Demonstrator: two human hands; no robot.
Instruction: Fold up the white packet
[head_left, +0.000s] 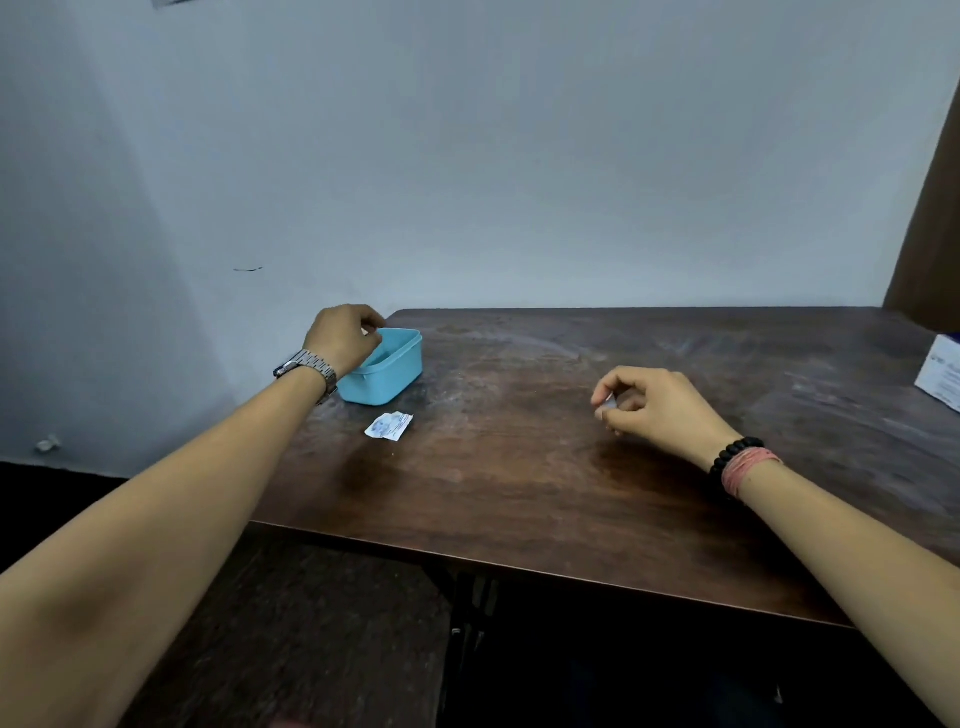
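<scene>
Left hand (344, 335) is hovering over the near-left corner of the light blue box (387, 371), fingers curled down toward its open top; whether they are pinching anything cannot be told, fingertips too small and partly hidden. A metal watch (309, 366) is sitting on that wrist. The box is standing open on the dark wooden worktop (519, 467), directly under and just right of the left hand, near the worktop's far-left corner. A small torn white wrapper (389, 426) with blue print is lying flat on the worktop just nearer than the box, below the left hand and well left of the right hand. Right hand (649, 405) is hanging low over the worktop, well apart from the left hand, fingers curled in, thumb and fingertips pinching a small pale item (607, 402), too small to identify. Black beads and a pink thread band are circling the right wrist. A white carton (940, 376) is sitting at the worktop edge, far right of the right hand.
</scene>
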